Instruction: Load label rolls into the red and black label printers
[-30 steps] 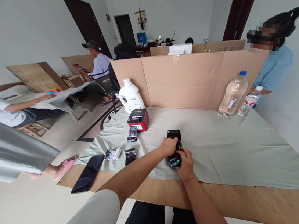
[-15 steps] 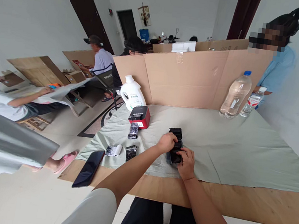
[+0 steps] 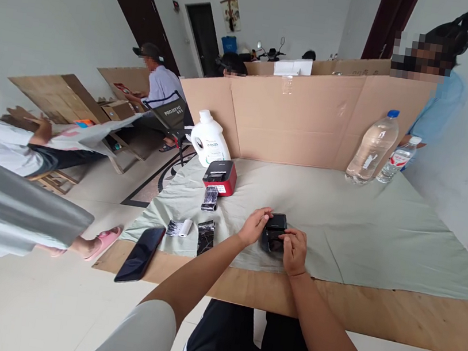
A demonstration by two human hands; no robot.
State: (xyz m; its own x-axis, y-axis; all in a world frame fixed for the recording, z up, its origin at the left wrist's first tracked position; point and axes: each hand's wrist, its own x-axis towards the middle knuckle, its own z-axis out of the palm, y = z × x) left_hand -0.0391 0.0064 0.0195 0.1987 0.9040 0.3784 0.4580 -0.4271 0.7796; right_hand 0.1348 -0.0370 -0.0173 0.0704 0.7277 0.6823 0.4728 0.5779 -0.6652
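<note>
A black device [image 3: 277, 223] is resting on the counter [image 3: 350, 305], near the middle, between two hands. The left hand [image 3: 256, 226] is reaching its far left corner with half-stretched fingers, the right hand [image 3: 295, 251] is curling at its right edge; whether either is gripping, I cannot tell. A red-and-black box [image 3: 224, 184] is standing far left.

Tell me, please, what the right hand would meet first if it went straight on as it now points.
The right hand would first meet the black device, which it seems to touch, though depth is unclear.
</note>
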